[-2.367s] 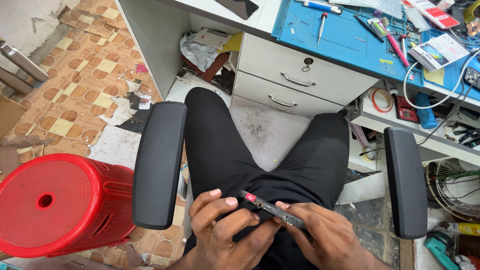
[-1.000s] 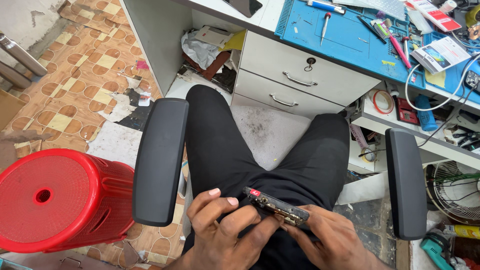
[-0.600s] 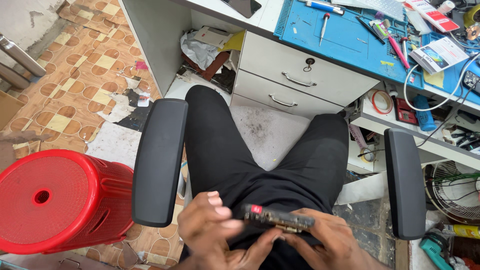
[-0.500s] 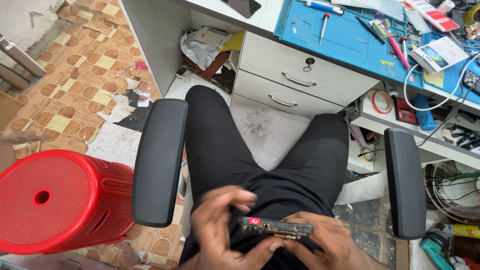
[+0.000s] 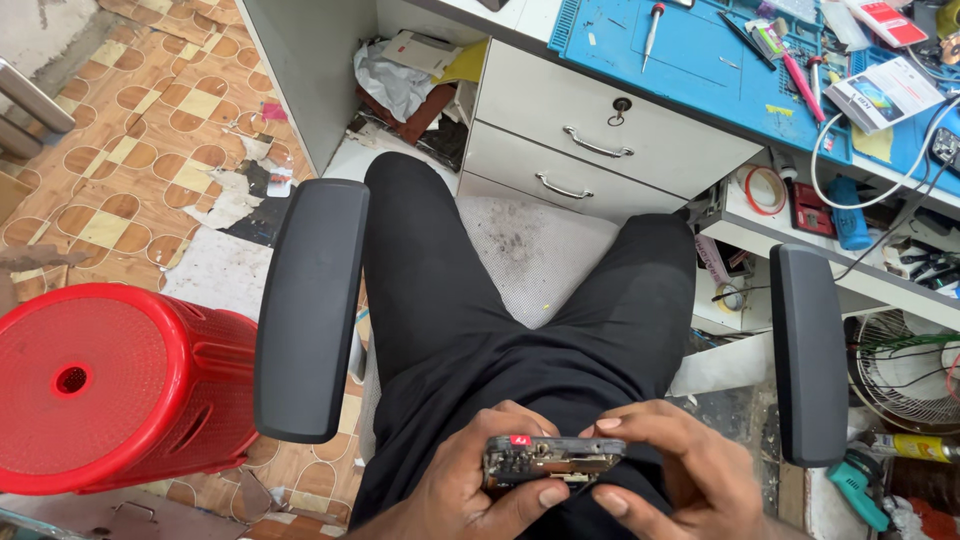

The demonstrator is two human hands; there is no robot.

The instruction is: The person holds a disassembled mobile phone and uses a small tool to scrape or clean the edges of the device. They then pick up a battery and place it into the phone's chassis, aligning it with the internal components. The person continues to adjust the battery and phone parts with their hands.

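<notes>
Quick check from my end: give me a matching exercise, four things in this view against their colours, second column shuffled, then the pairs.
Things:
1. stool
2. work mat
3. drawer front
4. armrest

Colours:
A. blue
B. black
C. red
D. white

Pairs: 1-C, 2-A, 3-D, 4-B

The left hand and right hand both grip the opened phone over the lap.

Blue mat (image 5: 700,60) on desk (image 5: 600,120), screwdriver (image 5: 652,22) and booklet (image 5: 885,92) atop.
</notes>
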